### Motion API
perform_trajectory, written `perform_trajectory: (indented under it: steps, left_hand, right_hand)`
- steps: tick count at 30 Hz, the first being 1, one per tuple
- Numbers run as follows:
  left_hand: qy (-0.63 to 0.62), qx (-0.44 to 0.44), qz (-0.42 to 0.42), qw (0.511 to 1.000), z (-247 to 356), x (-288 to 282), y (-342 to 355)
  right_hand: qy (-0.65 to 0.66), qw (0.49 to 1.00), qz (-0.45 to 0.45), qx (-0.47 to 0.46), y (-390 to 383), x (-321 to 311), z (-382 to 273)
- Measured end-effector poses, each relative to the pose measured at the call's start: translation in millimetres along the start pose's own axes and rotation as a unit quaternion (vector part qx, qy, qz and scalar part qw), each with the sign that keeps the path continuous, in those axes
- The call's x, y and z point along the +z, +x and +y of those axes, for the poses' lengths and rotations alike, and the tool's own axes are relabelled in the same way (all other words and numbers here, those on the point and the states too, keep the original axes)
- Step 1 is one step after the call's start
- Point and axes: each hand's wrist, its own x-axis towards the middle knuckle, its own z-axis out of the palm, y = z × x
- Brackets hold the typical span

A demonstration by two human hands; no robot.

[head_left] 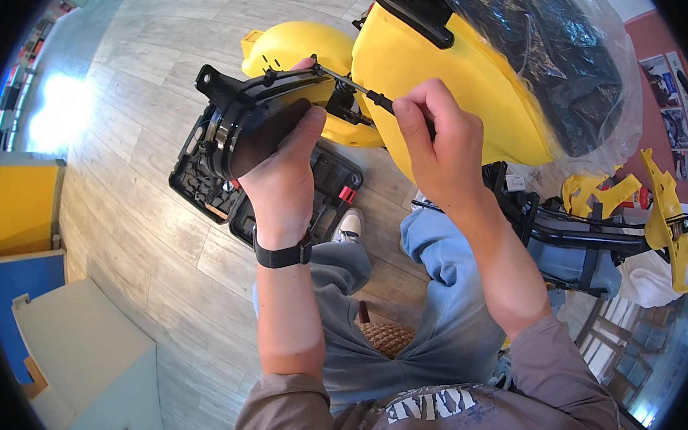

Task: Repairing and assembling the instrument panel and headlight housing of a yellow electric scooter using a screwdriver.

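Note:
My left hand (281,179) is closed round a black, rounded lamp-like part (260,137) with a glossy rim and a mounting tab at its upper left. In my right hand (448,145) is a screwdriver (380,101), gripped by its black handle between thumb and curled fingers. Its thin shaft slants up and left, with the tip at the far right corner of the black part. Whether the tip sits in a screw is too small to tell. Just beyond the part is a yellow scooter body (430,76), with a black spring (342,95) beside the shaft.
An open black tool case (242,221) lies on the wood-look floor below my left hand. A black seat (535,53) wrapped in clear plastic stands at the upper right. Yellow brackets (663,219) and a black frame are on the right. Cabinets (84,341) line the left side.

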Motion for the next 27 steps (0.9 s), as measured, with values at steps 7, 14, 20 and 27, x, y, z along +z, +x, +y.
perform_trajectory:
  steps: [7,14,20,27]
  left_hand:
    - [0.012,0.008,-0.021,1.0,-0.4,-2.1,-0.9]
    - [0.011,0.015,-0.025,1.0,-1.5,-1.5,-0.3]
    - [-0.144,-0.037,0.058,0.987,1.7,-15.5,8.5]
    - [-0.171,-0.1,0.261,0.945,1.5,-67.3,25.1]
  right_hand:
    - [0.069,0.998,-0.012,-0.001,-0.8,3.3,-1.4]
    - [0.099,0.992,-0.045,0.066,-0.4,-2.0,-3.2]
    - [0.08,0.987,-0.094,0.102,0.4,-3.5,-7.5]
    - [0.117,0.967,-0.13,0.187,-11.1,21.8,29.5]
